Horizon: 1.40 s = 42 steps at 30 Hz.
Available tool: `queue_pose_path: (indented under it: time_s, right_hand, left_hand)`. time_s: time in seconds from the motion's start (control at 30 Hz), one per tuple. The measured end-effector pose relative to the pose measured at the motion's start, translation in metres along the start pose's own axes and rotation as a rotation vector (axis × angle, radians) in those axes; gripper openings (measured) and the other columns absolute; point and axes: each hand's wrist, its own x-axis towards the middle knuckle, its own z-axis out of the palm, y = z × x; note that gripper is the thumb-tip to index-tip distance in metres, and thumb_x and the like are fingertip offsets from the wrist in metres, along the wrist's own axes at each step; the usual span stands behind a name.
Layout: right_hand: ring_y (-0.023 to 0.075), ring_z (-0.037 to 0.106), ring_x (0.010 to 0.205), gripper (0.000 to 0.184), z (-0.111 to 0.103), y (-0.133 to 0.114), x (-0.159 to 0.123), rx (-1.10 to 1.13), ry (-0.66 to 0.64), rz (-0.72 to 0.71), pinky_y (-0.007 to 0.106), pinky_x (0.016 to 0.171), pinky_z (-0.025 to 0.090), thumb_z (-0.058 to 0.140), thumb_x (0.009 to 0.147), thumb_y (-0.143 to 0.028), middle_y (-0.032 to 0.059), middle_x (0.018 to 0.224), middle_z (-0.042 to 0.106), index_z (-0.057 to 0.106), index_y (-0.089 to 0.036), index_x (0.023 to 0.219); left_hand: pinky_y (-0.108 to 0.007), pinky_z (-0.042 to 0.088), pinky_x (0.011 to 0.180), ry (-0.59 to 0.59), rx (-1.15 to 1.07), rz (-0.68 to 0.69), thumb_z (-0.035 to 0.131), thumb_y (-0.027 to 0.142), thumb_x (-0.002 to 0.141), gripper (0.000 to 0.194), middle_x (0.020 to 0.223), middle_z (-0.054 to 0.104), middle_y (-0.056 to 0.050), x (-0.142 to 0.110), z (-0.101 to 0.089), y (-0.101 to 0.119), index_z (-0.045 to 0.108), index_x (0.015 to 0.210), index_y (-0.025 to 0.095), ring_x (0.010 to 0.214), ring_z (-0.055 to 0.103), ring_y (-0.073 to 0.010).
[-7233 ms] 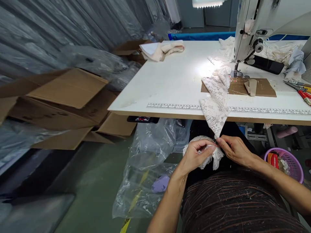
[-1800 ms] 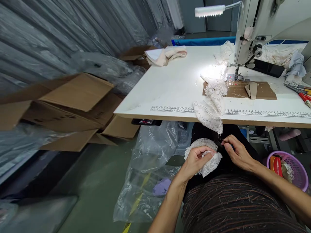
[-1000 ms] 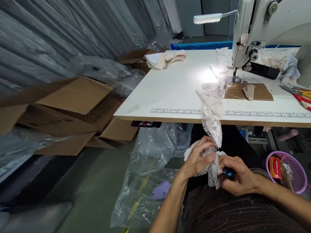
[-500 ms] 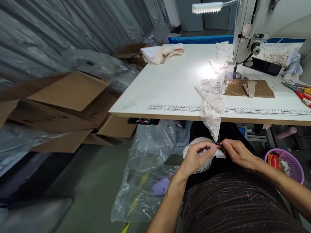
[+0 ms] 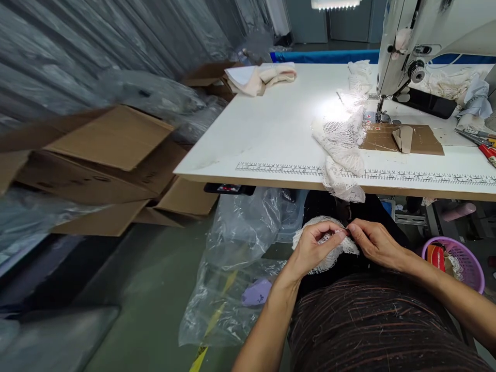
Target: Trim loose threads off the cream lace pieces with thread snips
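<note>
My left hand point(image 5: 315, 248) is closed on a bunched piece of white lace point(image 5: 323, 261) above my lap, thumb and forefinger pinching its upper edge. My right hand point(image 5: 374, 242) is closed beside it, fingertips meeting the left ones at the lace edge. A small dark tool is mostly hidden in its grip; only a thin dark bit shows between the fingertips. A separate lace strip point(image 5: 343, 142) lies on the white sewing table point(image 5: 267, 132), its near end drooping over the front edge just above my hands. It runs back past the left of the sewing machine needle point(image 5: 380, 109).
Brown cardboard point(image 5: 420, 139) lies before the needle. Scissors point(image 5: 475, 137) with red handles rest at the table's right. Folded cream cloth point(image 5: 258, 80) sits at the back left. Open cardboard boxes point(image 5: 96, 175) and a clear plastic bag point(image 5: 228, 268) are left; a purple basket point(image 5: 478, 268) stands right.
Half a second ago the lace strip's tip reached my fingers; now it hangs apart from them at the table edge. Earlier, my right hand moved away, dipped low with the dark tool, then returned.
</note>
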Motion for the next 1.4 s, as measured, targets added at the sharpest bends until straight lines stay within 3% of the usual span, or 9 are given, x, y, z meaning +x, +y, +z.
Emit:
queue_pose_path:
  time_s: [0.17, 0.4, 0.67, 0.77, 0.9, 1.0, 1.1, 1.27, 1.4]
  right_hand:
    - [0.0099, 0.032, 0.051, 0.043, 0.003, 0.005, 0.003, -0.062, 0.046, 0.033, 0.025, 0.051, 0.024, 0.035, 0.099, -0.047, -0.0050, 0.057, 0.039, 0.046, -0.021, 0.067]
    - [0.0094, 0.036, 0.056, 0.047, 0.012, 0.013, -0.008, 0.334, -0.099, 0.183, 0.022, 0.050, 0.033, 0.059, 0.083, -0.065, -0.0056, 0.064, 0.044, 0.053, -0.018, 0.082]
    - [0.0108, 0.038, 0.061, 0.050, -0.009, 0.021, -0.009, 0.404, -0.012, 0.200, 0.024, 0.057, 0.035, 0.060, 0.081, -0.068, -0.0032, 0.066, 0.046, 0.056, -0.018, 0.073]
    - [0.0114, 0.040, 0.063, 0.049, -0.014, 0.021, -0.004, 0.386, 0.014, 0.166, 0.025, 0.059, 0.036, 0.061, 0.081, -0.066, -0.0028, 0.067, 0.047, 0.056, -0.018, 0.073]
    - [0.0114, 0.042, 0.062, 0.047, -0.012, 0.015, -0.002, 0.411, -0.015, 0.133, 0.024, 0.058, 0.038, 0.062, 0.082, -0.065, -0.0022, 0.069, 0.050, 0.060, -0.018, 0.078]
    - [0.0113, 0.043, 0.063, 0.045, -0.009, 0.010, -0.004, 0.403, -0.055, 0.097, 0.024, 0.059, 0.040, 0.061, 0.084, -0.062, -0.0018, 0.069, 0.052, 0.062, -0.017, 0.079]
    - [0.0122, 0.047, 0.066, 0.042, -0.008, 0.007, -0.006, 0.386, -0.082, 0.062, 0.025, 0.062, 0.042, 0.061, 0.086, -0.059, -0.0007, 0.072, 0.056, 0.064, -0.018, 0.081]
    - [0.0129, 0.051, 0.068, 0.037, -0.005, 0.007, -0.010, 0.384, -0.078, 0.047, 0.025, 0.065, 0.045, 0.061, 0.088, -0.053, 0.0000, 0.075, 0.059, 0.066, -0.017, 0.083]
    - [0.0128, 0.052, 0.069, 0.029, 0.001, 0.008, -0.012, 0.365, -0.033, 0.040, 0.024, 0.065, 0.045, 0.058, 0.091, -0.044, 0.0003, 0.075, 0.061, 0.066, -0.017, 0.084]
  left_hand:
    - [-0.028, 0.048, 0.071, -0.006, 0.032, -0.011, 0.073, 0.041, 0.079, 0.025, 0.074, 0.070, -0.003, 0.000, -0.001, -0.001, 0.072, 0.075, 0.016, 0.071, 0.061, -0.0162]
    - [-0.032, 0.051, 0.081, -0.007, -0.067, -0.050, 0.069, 0.047, 0.082, 0.032, 0.090, 0.073, -0.007, 0.000, 0.000, -0.020, 0.073, 0.089, 0.017, 0.085, 0.067, -0.0205]
    - [-0.042, 0.049, 0.095, 0.051, 0.429, -0.031, 0.069, 0.024, 0.077, 0.035, 0.100, 0.073, -0.007, -0.019, -0.023, -0.062, 0.066, 0.111, 0.019, 0.099, 0.066, -0.0250]
    - [-0.039, 0.051, 0.087, 0.024, 0.468, -0.037, 0.063, 0.021, 0.082, 0.032, 0.097, 0.075, -0.007, -0.025, -0.024, -0.053, 0.065, 0.114, 0.019, 0.083, 0.067, -0.0213]
    - [-0.030, 0.051, 0.071, 0.000, 0.271, -0.008, 0.064, 0.032, 0.087, 0.030, 0.086, 0.073, -0.005, -0.023, -0.016, -0.028, 0.068, 0.113, 0.018, 0.069, 0.061, -0.0161]
    - [-0.025, 0.046, 0.064, 0.048, 0.166, 0.066, 0.072, 0.038, 0.081, 0.041, 0.084, 0.064, -0.003, -0.013, -0.010, -0.016, 0.068, 0.117, 0.018, 0.066, 0.052, -0.0121]
    - [-0.023, 0.038, 0.056, -0.034, 0.153, 0.117, 0.075, 0.044, 0.076, 0.051, 0.088, 0.055, -0.001, -0.002, -0.008, -0.010, 0.068, 0.121, 0.021, 0.058, 0.039, -0.0084]
    - [-0.026, 0.040, 0.062, -0.091, 0.200, 0.180, 0.072, 0.044, 0.078, 0.026, 0.091, 0.055, -0.004, 0.006, -0.003, -0.008, 0.074, 0.084, 0.019, 0.069, 0.047, -0.0127]
    - [-0.025, 0.039, 0.060, -0.055, 0.144, 0.124, 0.076, 0.046, 0.074, 0.030, 0.089, 0.061, -0.005, 0.004, 0.000, -0.009, 0.068, 0.071, 0.017, 0.067, 0.048, -0.0123]
